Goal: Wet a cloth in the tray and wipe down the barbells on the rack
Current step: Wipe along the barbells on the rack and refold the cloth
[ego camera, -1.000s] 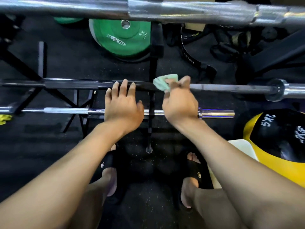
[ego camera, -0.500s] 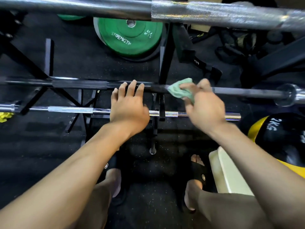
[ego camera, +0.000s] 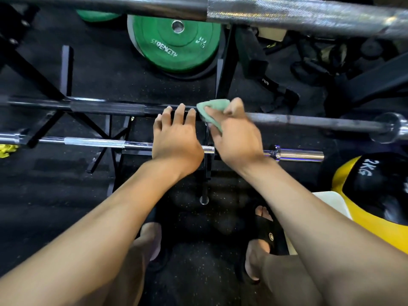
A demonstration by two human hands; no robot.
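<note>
A dark barbell [ego camera: 106, 107] lies across the black rack [ego camera: 225, 69] at mid height. My right hand [ego camera: 238, 138] grips a green cloth [ego camera: 213, 106] and presses it onto this bar just right of the rack upright. My left hand [ego camera: 176, 138] rests on the same bar right beside the cloth, fingers laid straight over it. A chrome barbell [ego camera: 95, 142] sits lower and nearer, partly hidden under both hands. A thick silver barbell [ego camera: 265, 13] crosses the top of the view. A corner of the white tray [ego camera: 331, 202] shows on the floor at right.
A green weight plate [ego camera: 176, 40] leans behind the rack. A yellow and black 2 kg ball [ego camera: 375, 186] sits at the right next to the tray. A yellow rag [ego camera: 6, 150] lies at the left edge. My sandalled feet stand on the black rubber floor below.
My right hand slid the cloth to the right along the dark bar, then back left until it sits close to my left hand. The left hand stayed on the bar.
</note>
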